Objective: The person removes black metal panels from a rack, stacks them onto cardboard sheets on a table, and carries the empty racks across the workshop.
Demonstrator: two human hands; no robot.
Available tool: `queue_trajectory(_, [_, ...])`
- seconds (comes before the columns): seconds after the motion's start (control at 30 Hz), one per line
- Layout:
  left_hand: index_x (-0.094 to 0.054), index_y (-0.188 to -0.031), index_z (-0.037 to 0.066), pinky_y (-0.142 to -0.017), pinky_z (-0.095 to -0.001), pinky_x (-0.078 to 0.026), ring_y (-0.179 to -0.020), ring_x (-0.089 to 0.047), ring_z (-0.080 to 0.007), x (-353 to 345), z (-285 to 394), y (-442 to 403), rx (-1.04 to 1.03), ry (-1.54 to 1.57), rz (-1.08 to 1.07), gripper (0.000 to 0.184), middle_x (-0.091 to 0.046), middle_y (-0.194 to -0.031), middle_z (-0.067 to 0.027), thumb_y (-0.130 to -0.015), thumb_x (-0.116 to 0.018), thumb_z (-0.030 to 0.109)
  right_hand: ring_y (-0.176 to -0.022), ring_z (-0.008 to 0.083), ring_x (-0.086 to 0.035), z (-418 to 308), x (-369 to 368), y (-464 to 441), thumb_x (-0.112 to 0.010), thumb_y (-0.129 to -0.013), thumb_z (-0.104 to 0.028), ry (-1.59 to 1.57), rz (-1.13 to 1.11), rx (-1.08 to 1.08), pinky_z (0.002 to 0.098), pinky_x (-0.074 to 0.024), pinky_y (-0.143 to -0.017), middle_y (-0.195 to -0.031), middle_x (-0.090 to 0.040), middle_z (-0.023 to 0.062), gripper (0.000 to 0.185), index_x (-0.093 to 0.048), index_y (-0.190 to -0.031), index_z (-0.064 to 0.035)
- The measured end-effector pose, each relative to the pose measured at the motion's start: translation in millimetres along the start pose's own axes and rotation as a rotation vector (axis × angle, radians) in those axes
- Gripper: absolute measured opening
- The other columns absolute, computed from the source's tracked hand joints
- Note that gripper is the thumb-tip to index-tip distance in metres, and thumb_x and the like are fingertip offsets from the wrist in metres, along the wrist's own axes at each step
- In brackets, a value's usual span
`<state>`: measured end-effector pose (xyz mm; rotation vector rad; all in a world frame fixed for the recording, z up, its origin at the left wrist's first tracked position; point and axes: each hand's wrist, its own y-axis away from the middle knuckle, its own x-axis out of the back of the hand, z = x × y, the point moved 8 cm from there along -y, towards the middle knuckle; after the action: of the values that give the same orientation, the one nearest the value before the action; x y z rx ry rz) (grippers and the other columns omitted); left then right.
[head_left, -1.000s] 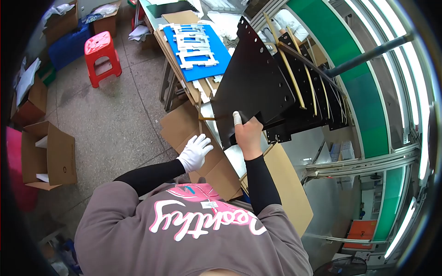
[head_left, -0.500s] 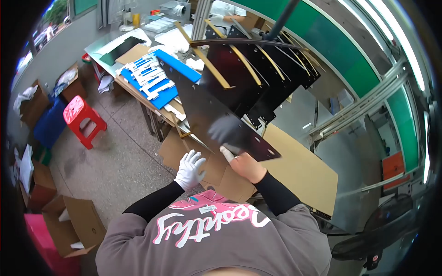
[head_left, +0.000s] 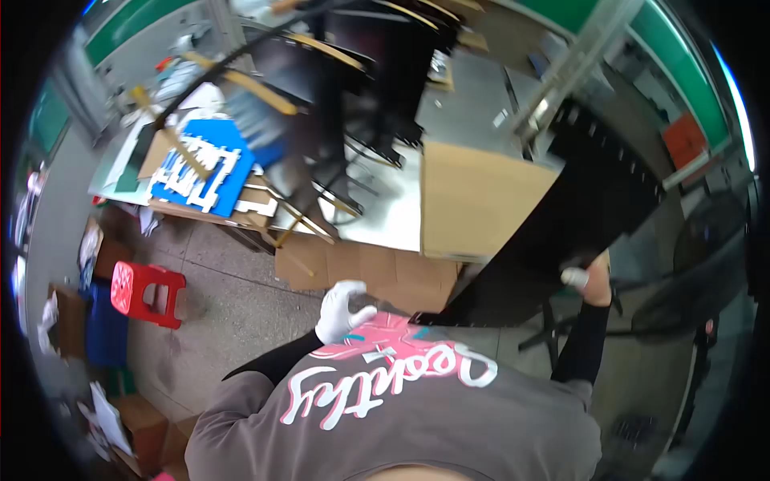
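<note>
A large flat black panel point(head_left: 553, 216) with small holes along its edges hangs tilted at my right side. My right hand point(head_left: 592, 280) grips it by its lower right edge, the pale-covered thumb on the near face and the other fingers hidden behind. Close to my shirt front, my left hand point(head_left: 341, 311) wears a white glove and holds nothing, thumb and fingers apart. The panel's lower left corner is to the right of that hand, not touching it. More black panels point(head_left: 321, 80) stand in a rack with yellowish strips point(head_left: 261, 90), blurred by motion.
A brown board point(head_left: 473, 196) lies on the worktable, with cardboard point(head_left: 369, 268) below its front edge. Blue sheets with white cut-out pieces point(head_left: 200, 168) lie at the left. A red stool point(head_left: 148, 293) stands on the floor; a black fan point(head_left: 698, 256) is at the right.
My right hand has carried the black panel away from the rack and round to my right. My left hand stays free near my chest. The camera view has turned right.
</note>
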<state>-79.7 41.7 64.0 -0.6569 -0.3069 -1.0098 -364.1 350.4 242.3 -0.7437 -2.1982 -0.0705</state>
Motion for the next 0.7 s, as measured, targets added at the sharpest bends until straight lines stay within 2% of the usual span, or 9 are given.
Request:
queue_trajectory(0.03, [-0.051, -0.110, 0.002, -0.081, -0.0355, -0.045, -0.095, -0.056, -0.0270, -10.3, 11.9, -16.3, 0.003, 0.051, -0.089, 0.056, -0.057, -0.103, -0.0135, -0.072, -0.071, 0.037, -0.086, 0.0156, -0.058, 49.5, 15.3, 19.4, -0.066, -0.076, -0.019, -0.590, 0.216, -0.075, 0.0269, -0.0489, -0.074, -0.104, -0.059, 0.0076, 0.047, -0.049, -0.116, -0.0001])
queue_trajectory(0.07, [-0.047, -0.116, 0.000, -0.084, -0.0356, -0.044, -0.099, -0.055, -0.0262, -27.5, 18.5, -37.1, 0.102, 0.376, -0.162, 0.061, -0.054, -0.111, -0.0145, -0.075, -0.067, 0.039, -0.086, 0.0151, -0.059, 63.4, 31.0, 29.6, -0.056, -0.083, -0.013, -0.769, 0.445, -0.158, 0.0277, -0.0487, -0.077, -0.101, -0.060, 0.0062, 0.037, -0.050, -0.117, -0.0019])
queue_trajectory(0.1, [-0.042, -0.122, -0.002, -0.088, -0.0357, -0.043, -0.103, -0.054, -0.0254, -61.0, 25.8, -51.6, 0.232, 0.686, -0.267, 0.066, -0.051, -0.118, -0.0155, -0.078, -0.064, 0.042, -0.086, 0.0152, -0.059, 87.6, 39.8, 50.4, -0.053, -0.085, -0.013, -0.754, 0.501, -0.208, 0.0274, -0.0487, -0.077, -0.101, -0.060, 0.0059, 0.035, -0.050, -0.117, -0.0015])
queue_trajectory(0.17, [-0.040, -0.126, -0.003, -0.083, -0.0323, -0.044, -0.099, -0.055, -0.0184, -87.2, 48.7, -75.9, 0.379, 1.015, -0.337, 0.057, -0.052, -0.120, -0.0145, -0.086, -0.054, 0.036, -0.088, 0.0152, -0.059, 97.8, 59.5, 34.0, -0.052, -0.085, -0.011, -0.779, 0.498, -0.222, 0.0277, -0.0484, -0.077, -0.100, -0.060, 0.0059, 0.028, -0.053, -0.111, -0.0012])
queue_trajectory(0.23, [-0.040, -0.125, -0.003, -0.083, -0.0316, -0.045, -0.098, -0.055, -0.0184, -110.4, 68.2, -97.7, 0.424, 1.078, -0.414, 0.056, -0.052, -0.118, -0.0144, -0.086, -0.055, 0.033, -0.090, 0.0150, -0.058, 120.2, 60.3, 25.6, -0.054, -0.083, -0.008, -0.839, 0.506, -0.271, 0.0282, -0.0482, -0.078, -0.099, -0.060, 0.0063, 0.023, -0.055, -0.105, -0.0014])
queue_trajectory(0.3, [-0.040, -0.124, -0.004, -0.083, -0.0302, -0.045, -0.096, -0.056, -0.0185, -131.5, 85.1, -107.5, 0.513, 1.224, -0.479, 0.052, -0.054, -0.115, -0.0141, -0.086, -0.056, 0.028, -0.087, 0.0155, -0.060, 158.8, 60.2, 27.9, -0.054, -0.082, -0.006, -1.027, 0.582, -0.277, 0.0267, -0.0486, -0.076, -0.097, -0.060, 0.0066, 0.017, -0.056, -0.099, -0.0007])
queue_trajectory(0.43, [-0.038, -0.124, -0.004, -0.081, -0.0290, -0.045, -0.094, -0.058, -0.0204, -162.2, 94.7, -129.2, 0.609, 1.059, -0.584, 0.057, -0.054, -0.110, -0.0171, -0.082, -0.062, 0.025, -0.082, 0.0164, -0.061, 203.4, 41.9, 3.3, -0.054, -0.082, -0.005, -1.116, 0.457, -0.352, 0.0268, -0.0498, -0.073, -0.093, -0.061, 0.0065, 0.017, -0.056, -0.098, 0.0003])
queue_trajectory(0.57, [-0.039, -0.123, -0.005, -0.079, -0.0293, -0.046, -0.088, -0.059, -0.0201, -189.2, 101.2, -148.9, 0.711, 1.108, -0.571, 0.054, -0.057, -0.102, -0.0151, -0.080, -0.062, 0.017, -0.077, 0.0179, -0.063, 244.0, 38.5, -10.7, -0.053, -0.083, -0.004, -1.180, 0.535, -0.398, 0.0287, -0.0514, -0.070, -0.090, -0.062, 0.0075, 0.018, -0.056, -0.099, 0.0006])
queue_trajectory(0.7, [-0.038, -0.123, -0.005, -0.079, -0.0291, -0.046, -0.084, -0.060, -0.0205, -216.5, 93.8, -163.7, 0.793, 1.231, -0.523, 0.054, -0.058, -0.098, -0.0143, -0.079, -0.063, 0.016, -0.075, 0.0193, -0.064, 277.7, 40.3, -25.1, -0.052, -0.083, -0.004, -1.236, 0.446, -0.400, 0.0303, -0.0528, -0.068, -0.089, -0.063, 0.0085, 0.020, -0.056, -0.102, 0.0009])
